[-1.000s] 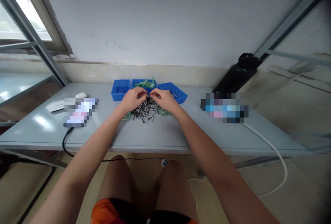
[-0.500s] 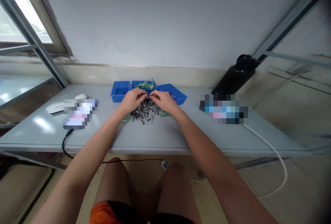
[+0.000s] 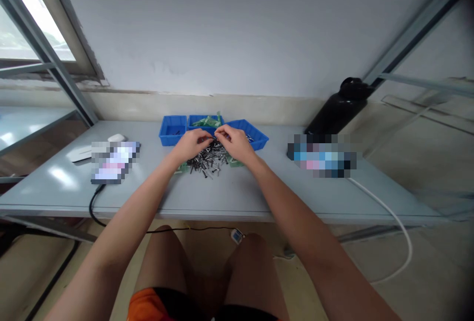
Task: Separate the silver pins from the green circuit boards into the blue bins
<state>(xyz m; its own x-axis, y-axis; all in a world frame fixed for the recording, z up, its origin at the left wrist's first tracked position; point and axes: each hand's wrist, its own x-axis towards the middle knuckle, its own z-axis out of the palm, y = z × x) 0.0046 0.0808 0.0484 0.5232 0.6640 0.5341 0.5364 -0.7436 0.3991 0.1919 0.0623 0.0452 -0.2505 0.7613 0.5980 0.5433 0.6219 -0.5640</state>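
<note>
A loose heap of black and silver screws [image 3: 207,159] lies on the grey table. Over its back edge, my left hand [image 3: 192,143] pinches with thumb and fingertips; what is between them is too small to make out. Close beside it, my right hand [image 3: 234,142] is also closed in a pinch, its content hidden. Behind the hands stand three blue bins: the left bin [image 3: 173,138] with a few dark pieces, the middle bin [image 3: 191,120] with green-and-clear plastic packets [image 3: 207,122], and the angled right bin [image 3: 260,142] with screws in it.
More green packets [image 3: 181,169] lie by the heap. To the left are a phone [image 3: 114,163] on a black cable and a white case [image 3: 117,138]. A black bottle [image 3: 335,113] and a blurred-out device [image 3: 322,158] with a white cable stand at the right.
My right hand has lifted slightly and its fingertips have risen a little above those of my left. My left hand stays almost in place over the heap.
</note>
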